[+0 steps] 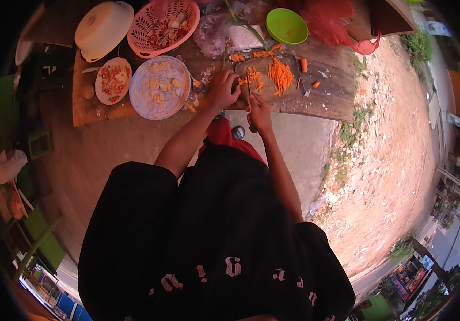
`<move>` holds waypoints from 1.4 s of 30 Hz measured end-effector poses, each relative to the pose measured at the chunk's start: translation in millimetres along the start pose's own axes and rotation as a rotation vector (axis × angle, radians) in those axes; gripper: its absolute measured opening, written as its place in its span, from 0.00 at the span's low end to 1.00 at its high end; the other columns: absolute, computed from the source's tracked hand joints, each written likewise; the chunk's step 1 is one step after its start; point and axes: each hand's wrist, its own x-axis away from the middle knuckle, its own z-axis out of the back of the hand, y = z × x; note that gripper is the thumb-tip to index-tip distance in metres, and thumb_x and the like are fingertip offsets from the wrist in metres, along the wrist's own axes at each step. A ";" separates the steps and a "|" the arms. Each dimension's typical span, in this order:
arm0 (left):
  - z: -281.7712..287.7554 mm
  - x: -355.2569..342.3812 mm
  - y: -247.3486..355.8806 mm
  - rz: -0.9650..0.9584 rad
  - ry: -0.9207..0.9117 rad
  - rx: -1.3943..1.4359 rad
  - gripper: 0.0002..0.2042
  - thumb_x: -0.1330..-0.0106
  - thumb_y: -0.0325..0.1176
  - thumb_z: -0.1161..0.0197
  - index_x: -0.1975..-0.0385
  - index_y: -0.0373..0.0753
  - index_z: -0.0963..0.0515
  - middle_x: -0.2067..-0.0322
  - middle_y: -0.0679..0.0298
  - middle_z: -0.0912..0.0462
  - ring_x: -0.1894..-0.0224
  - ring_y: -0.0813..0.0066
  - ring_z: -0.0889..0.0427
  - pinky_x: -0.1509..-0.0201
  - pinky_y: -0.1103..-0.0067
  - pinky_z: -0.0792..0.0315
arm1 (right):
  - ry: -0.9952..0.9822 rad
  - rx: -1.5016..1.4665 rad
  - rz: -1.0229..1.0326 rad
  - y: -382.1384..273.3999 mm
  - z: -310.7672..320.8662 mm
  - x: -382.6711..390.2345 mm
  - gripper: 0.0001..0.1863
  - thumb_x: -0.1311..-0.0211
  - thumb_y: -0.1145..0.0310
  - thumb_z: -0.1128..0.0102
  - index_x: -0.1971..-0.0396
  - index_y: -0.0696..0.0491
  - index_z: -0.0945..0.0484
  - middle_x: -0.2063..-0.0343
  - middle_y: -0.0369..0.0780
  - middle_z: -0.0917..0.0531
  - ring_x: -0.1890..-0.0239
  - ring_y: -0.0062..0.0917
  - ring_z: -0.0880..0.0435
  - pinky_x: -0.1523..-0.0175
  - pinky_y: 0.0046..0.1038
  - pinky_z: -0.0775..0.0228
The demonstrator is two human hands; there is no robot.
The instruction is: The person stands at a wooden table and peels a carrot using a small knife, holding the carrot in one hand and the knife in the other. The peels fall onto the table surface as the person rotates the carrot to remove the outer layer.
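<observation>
1. Carrot pieces (259, 84) are scattered beside the knife (249, 85), left of the carrot shreds (280, 75) on the desk (326, 104).
2. Knife is clamped in right hand's (260, 111) fingers; left hand's (222, 91) grip can't be told.
3. Left fingers could be nicked if blade slips left.

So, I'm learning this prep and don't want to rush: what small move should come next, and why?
Probably a slow, careful cut with the knife: the right hand holds its blade at the small carrot pieces, which look chunkier than the thin carrot strips heaped to their right. The left hand is close by, left of the blade.
</observation>
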 end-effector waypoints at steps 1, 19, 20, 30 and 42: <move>0.4 -5.8 -0.2 -0.010 0.025 -0.032 0.15 0.43 0.34 0.33 0.58 0.36 0.24 0.56 0.57 0.25 0.52 0.55 0.24 0.47 0.62 0.29 | 0.012 0.007 -0.009 0.4 5.4 -0.8 0.23 0.25 0.58 0.48 0.36 0.52 0.27 0.80 0.34 0.26 0.89 0.16 0.30 0.85 0.22 0.39; -6.5 -32.2 -16.1 0.060 -0.248 0.124 0.12 0.42 0.33 0.30 0.59 0.39 0.17 0.63 0.59 0.21 0.54 0.58 0.21 0.48 0.67 0.27 | 0.030 0.191 0.073 -0.2 37.7 -9.2 0.20 0.26 0.60 0.46 0.41 0.53 0.23 0.78 0.36 0.20 0.83 0.16 0.26 0.79 0.23 0.34; -3.0 -32.6 -16.7 0.077 -0.246 0.125 0.12 0.42 0.33 0.30 0.59 0.39 0.17 0.63 0.59 0.21 0.55 0.57 0.21 0.49 0.67 0.27 | 0.020 0.213 0.108 1.3 40.6 -10.7 0.20 0.26 0.60 0.47 0.41 0.53 0.23 0.78 0.34 0.21 0.84 0.15 0.26 0.80 0.22 0.35; -7.2 -24.2 -4.3 0.295 -0.214 0.203 0.08 0.41 0.28 0.29 0.65 0.32 0.17 0.74 0.63 0.26 0.76 0.77 0.28 0.71 0.78 0.33 | -0.116 0.337 0.194 0.8 51.3 -21.4 0.20 0.26 0.58 0.46 0.40 0.50 0.22 0.74 0.37 0.18 0.75 0.18 0.20 0.68 0.25 0.27; -9.0 -22.3 -13.8 0.354 -0.215 0.324 0.07 0.40 0.28 0.29 0.66 0.31 0.15 0.72 0.63 0.21 0.73 0.78 0.25 0.68 0.80 0.32 | 0.042 0.669 0.351 0.0 29.0 -20.9 0.15 0.30 0.61 0.46 0.51 0.51 0.18 0.64 0.55 0.16 0.60 0.54 0.17 0.55 0.48 0.25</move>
